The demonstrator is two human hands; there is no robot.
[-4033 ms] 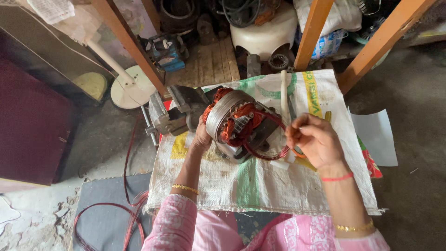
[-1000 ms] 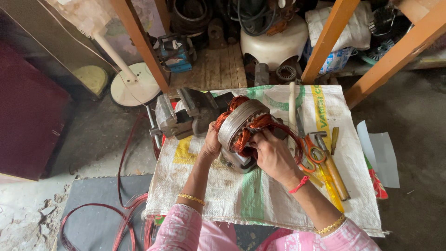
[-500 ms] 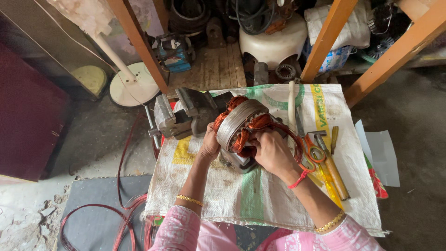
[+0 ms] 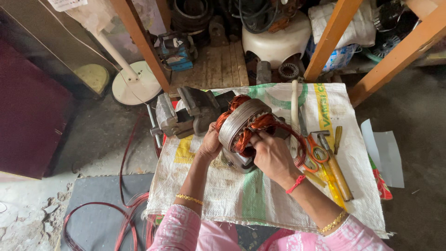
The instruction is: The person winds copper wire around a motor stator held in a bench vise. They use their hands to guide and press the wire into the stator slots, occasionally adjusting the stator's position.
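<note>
A round metal motor stator [image 4: 238,122] with copper wire windings stands on edge on a white woven sack [image 4: 260,195]. My left hand [image 4: 210,145] grips its left side and steadies it. My right hand [image 4: 272,155] presses on the copper windings at its front face, fingers curled onto the wire. A loop of copper wire [image 4: 299,139] trails off to the right of the stator.
A grey bench vise [image 4: 183,114] sits just left of the stator. Orange-handled scissors [image 4: 312,148], a hammer [image 4: 332,162] and a yellow screwdriver [image 4: 331,183] lie to the right. Orange wooden legs [image 4: 332,37], a white stool [image 4: 278,39] and red cable coils [image 4: 125,214] surround the sack.
Four seconds ago my right hand was out to the right pulling wire; it has come in onto the windings. Over the last second both hands stay almost still.
</note>
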